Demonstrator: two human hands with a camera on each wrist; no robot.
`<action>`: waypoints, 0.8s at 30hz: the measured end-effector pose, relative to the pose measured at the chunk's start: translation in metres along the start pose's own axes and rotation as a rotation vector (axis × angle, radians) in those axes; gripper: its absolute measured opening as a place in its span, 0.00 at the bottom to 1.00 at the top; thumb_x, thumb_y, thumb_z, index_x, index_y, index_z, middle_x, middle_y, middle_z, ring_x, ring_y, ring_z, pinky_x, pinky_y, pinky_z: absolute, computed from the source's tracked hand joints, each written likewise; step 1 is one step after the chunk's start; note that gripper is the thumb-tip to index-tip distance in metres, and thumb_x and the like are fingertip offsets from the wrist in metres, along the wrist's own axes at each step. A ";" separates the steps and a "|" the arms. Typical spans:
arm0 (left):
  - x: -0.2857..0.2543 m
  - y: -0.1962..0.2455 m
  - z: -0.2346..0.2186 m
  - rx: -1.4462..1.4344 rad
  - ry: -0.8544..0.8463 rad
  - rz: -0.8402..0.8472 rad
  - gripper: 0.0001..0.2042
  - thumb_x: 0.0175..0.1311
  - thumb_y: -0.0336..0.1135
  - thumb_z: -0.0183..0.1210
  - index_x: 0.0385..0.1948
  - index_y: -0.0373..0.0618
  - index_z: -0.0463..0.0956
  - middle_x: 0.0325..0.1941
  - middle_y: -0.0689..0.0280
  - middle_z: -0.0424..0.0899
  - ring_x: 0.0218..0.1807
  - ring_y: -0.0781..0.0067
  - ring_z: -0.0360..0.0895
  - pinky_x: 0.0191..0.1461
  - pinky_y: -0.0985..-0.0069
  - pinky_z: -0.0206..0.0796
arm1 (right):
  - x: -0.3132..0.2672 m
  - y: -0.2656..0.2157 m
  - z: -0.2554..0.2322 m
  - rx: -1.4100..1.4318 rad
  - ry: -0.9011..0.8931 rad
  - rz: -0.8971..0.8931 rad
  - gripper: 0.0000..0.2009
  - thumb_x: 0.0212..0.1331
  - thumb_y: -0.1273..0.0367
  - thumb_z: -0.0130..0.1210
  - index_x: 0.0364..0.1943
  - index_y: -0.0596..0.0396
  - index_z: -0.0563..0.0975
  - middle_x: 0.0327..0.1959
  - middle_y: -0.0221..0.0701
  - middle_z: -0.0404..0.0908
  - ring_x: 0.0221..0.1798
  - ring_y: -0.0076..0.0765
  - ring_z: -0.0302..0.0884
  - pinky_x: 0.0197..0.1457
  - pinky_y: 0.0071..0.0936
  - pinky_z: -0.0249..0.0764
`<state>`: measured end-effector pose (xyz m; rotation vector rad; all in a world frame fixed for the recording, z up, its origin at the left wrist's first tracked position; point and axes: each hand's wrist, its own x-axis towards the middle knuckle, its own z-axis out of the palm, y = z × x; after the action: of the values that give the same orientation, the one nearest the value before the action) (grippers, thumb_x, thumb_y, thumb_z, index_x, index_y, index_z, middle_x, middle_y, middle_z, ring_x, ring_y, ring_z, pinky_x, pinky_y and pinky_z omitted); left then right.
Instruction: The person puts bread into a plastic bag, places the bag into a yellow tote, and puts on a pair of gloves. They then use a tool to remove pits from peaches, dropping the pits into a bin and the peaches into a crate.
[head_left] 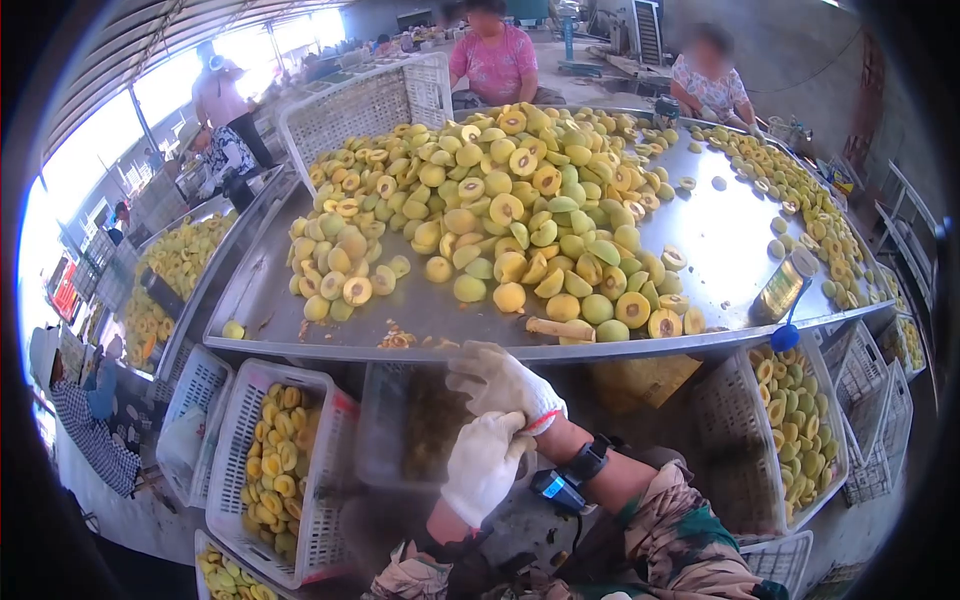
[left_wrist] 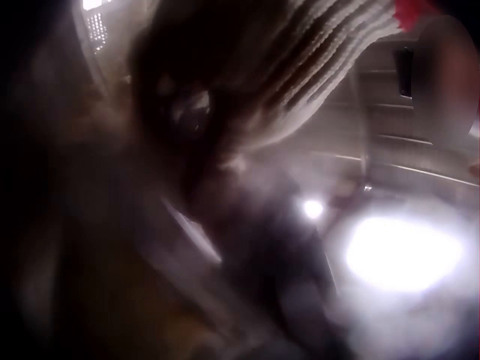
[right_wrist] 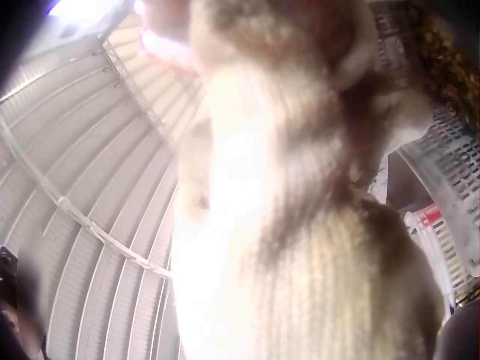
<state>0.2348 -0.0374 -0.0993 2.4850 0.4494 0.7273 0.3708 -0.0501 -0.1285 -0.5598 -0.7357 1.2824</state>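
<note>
Both hands wear white knit gloves and meet in front of the metal table's near edge in the head view. My left hand point(head_left: 484, 468) pinches the right glove near its red-edged cuff point(head_left: 541, 421). My right hand point(head_left: 508, 386) lies above it, its fingers loosely extended to the left and holding nothing. In the right wrist view the ribbed white glove point(right_wrist: 300, 247) fills the middle, overexposed on one side. The left wrist view is dark and blurred, with ribbed glove fabric point(left_wrist: 322, 67) across its top.
A large heap of halved yellow-green fruit point(head_left: 500, 200), apricot-like, covers much of the metal table point(head_left: 270, 290). A tan stick-like piece point(head_left: 560, 329) and a jar point(head_left: 784, 287) lie near its edge. Fruit crates point(head_left: 335, 480) stand below; two people point(head_left: 497, 62) sit opposite.
</note>
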 end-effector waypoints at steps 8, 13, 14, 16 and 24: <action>-0.019 0.009 0.003 -0.909 -0.157 -0.468 0.11 0.62 0.22 0.54 0.46 0.33 0.71 0.33 0.64 0.80 0.33 0.81 0.74 0.38 0.81 0.67 | 0.011 -0.008 0.005 -0.382 -0.007 -0.090 0.22 0.65 0.68 0.47 0.62 0.54 0.62 0.60 0.36 0.68 0.66 0.38 0.61 0.62 0.30 0.64; -0.022 0.014 0.007 -0.898 -0.117 -0.438 0.10 0.62 0.22 0.56 0.44 0.33 0.72 0.36 0.60 0.80 0.38 0.76 0.78 0.43 0.77 0.69 | 0.013 -0.017 0.026 -0.152 0.177 -0.049 0.16 0.66 0.69 0.42 0.54 0.60 0.71 0.51 0.34 0.74 0.59 0.32 0.68 0.64 0.27 0.60; -0.024 0.014 0.008 -0.882 -0.114 -0.434 0.10 0.61 0.22 0.56 0.43 0.33 0.73 0.37 0.59 0.80 0.39 0.74 0.79 0.44 0.75 0.70 | 0.014 -0.017 0.027 -0.253 0.181 -0.053 0.16 0.66 0.68 0.40 0.53 0.60 0.72 0.50 0.34 0.75 0.58 0.32 0.68 0.64 0.27 0.59; -0.029 0.015 0.014 -0.728 -0.014 -0.296 0.10 0.60 0.23 0.57 0.43 0.37 0.73 0.37 0.56 0.80 0.40 0.68 0.80 0.43 0.74 0.70 | 0.016 -0.014 0.029 -0.328 0.190 -0.025 0.15 0.66 0.69 0.40 0.50 0.61 0.73 0.49 0.34 0.76 0.56 0.31 0.70 0.64 0.27 0.60; -0.053 0.014 0.035 -0.639 0.154 -0.273 0.07 0.55 0.23 0.55 0.35 0.42 0.72 0.31 0.58 0.76 0.34 0.55 0.75 0.39 0.66 0.66 | 0.007 0.005 0.055 -0.845 0.081 0.116 0.14 0.63 0.70 0.44 0.45 0.61 0.79 0.45 0.30 0.80 0.54 0.27 0.70 0.61 0.24 0.60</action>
<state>0.2147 -0.0853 -0.1378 1.7430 0.5041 0.7999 0.3270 -0.0435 -0.0943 -1.3403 -1.1888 1.0046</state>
